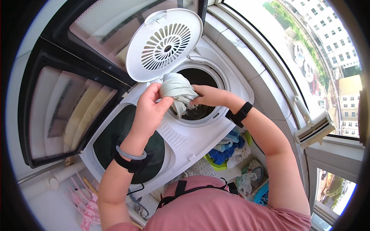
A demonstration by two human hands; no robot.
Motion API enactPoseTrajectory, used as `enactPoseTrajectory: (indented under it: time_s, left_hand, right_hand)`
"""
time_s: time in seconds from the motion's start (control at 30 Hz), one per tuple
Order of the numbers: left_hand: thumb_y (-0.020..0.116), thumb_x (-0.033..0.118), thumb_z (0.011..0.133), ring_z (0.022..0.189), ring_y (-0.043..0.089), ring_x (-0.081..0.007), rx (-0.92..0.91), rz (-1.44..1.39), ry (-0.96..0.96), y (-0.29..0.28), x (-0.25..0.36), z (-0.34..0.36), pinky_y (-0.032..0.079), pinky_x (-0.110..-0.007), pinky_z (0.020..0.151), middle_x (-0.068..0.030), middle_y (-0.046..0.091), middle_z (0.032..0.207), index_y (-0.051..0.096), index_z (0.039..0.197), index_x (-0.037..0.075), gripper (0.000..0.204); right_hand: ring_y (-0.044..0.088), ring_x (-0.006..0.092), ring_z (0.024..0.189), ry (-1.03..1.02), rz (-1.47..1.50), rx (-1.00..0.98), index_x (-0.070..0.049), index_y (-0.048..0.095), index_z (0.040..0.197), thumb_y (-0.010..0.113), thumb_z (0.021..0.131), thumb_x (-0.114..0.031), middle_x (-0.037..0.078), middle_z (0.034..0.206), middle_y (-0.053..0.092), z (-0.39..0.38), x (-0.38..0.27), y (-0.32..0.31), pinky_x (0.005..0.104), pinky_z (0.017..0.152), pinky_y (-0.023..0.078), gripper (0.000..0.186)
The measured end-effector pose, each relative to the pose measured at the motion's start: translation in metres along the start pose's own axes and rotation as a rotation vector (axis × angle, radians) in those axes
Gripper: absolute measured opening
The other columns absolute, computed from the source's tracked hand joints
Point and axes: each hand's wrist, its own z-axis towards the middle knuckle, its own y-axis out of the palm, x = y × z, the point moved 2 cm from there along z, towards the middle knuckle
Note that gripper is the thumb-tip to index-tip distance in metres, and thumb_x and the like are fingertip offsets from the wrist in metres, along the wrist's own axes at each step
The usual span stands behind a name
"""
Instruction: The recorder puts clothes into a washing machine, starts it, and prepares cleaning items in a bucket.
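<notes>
A bunched pale greenish-white piece of cloth (178,89) hangs over the round opening of the spin tub (208,80) in a white twin-tub washing machine (185,143). My left hand (149,107) pinches its left side between thumb and fingers. On its right side, my right hand (210,95) grips the cloth, with the fingertips partly hidden in the folds. The cloth's lower end dangles into the dark tub. Behind it, the round white slotted lid (165,45) stands raised. The dark lid (129,142) of the other tub lies beneath my left forearm.
A dark-framed cabinet with see-through doors (69,115) stands at the left. Along the right runs a tiled window ledge (254,73). Below the machine sit a green basin (216,163) of blue and white clothes and a blue basket (263,193). Pink hangers (89,210) hang at lower left.
</notes>
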Motion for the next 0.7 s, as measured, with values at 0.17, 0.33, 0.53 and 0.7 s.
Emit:
enactPoseTrajectory:
  time_s: [0.17, 0.33, 0.53, 0.7]
  left_hand:
    - [0.06, 0.005, 0.085, 0.081, 0.053, -0.0068, 0.162, -0.083, -0.155, -0.014, -0.016, -0.014, 0.043, -0.022, 0.074, -0.002, 0.057, 0.089, 0.054, 0.095, 0.0, 0.013]
    - [0.062, 0.01, 0.085, 0.103, 0.055, -0.0172, 0.039, 0.08, -0.348, 0.002, -0.075, -0.006, 0.042, -0.031, 0.092, -0.0095, 0.059, 0.108, 0.049, 0.116, -0.005, 0.037]
    - [0.057, 0.007, 0.086, 0.131, 0.037, -0.0276, 0.095, 0.158, -0.368, -0.008, -0.084, -0.016, 0.032, -0.035, 0.105, -0.0177, 0.041, 0.138, 0.043, 0.131, -0.001, 0.048]
    - [0.056, 0.005, 0.087, 0.125, 0.043, -0.0257, 0.0, 0.23, -0.271, -0.026, -0.077, -0.056, 0.038, -0.036, 0.1, -0.0152, 0.043, 0.134, 0.05, 0.123, 0.002, 0.037]
  right_hand:
    - [0.06, 0.0306, 0.088, 0.16, -0.33, 0.228, 0.001, 0.054, 0.108, 0.059, 0.084, -0.012, 0.018, 0.093, 0.063, -0.031, -0.053, -0.048, 0.0348, 0.079, 0.045, 0.028]
    - [0.059, 0.0326, 0.099, 0.111, -0.331, 0.406, 0.0, 0.052, 0.117, 0.056, 0.083, -0.005, 0.02, 0.105, 0.062, -0.012, -0.052, -0.06, 0.0361, 0.087, 0.045, 0.035]
    - [0.042, 0.0342, 0.124, 0.038, -0.339, 0.375, -0.004, 0.035, 0.137, 0.054, 0.089, -0.008, 0.018, 0.136, 0.041, -0.021, -0.001, -0.027, 0.0356, 0.103, 0.036, 0.052]
    - [0.053, 0.0329, 0.111, 0.187, -0.247, 0.419, -0.003, 0.053, 0.122, 0.054, 0.089, -0.007, 0.017, 0.119, 0.056, -0.069, 0.003, -0.013, 0.0351, 0.094, 0.043, 0.034]
